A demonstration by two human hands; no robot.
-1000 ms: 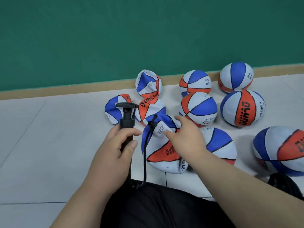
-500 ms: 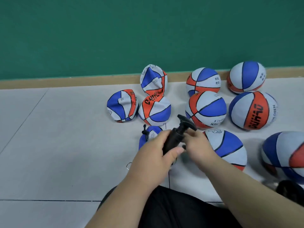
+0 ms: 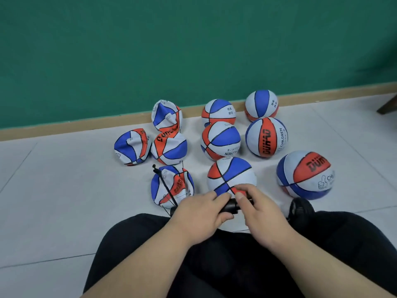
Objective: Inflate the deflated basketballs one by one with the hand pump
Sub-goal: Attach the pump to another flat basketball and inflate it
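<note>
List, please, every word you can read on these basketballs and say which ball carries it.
"LDREN", upside down: centre round ball.
"DUHAO", "CHILDREN": round ball to its right.
"DUH", "CHIL", both cut off: big ball far right.
"DUH", creased: deflated ball left of centre.
Small print on the back balls and lettering on the nearest deflated ball: too blurred to read.

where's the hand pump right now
Head view, low centre: the hand pump is held between the left hand and right hand, just right of the nearest deflated ball.
</note>
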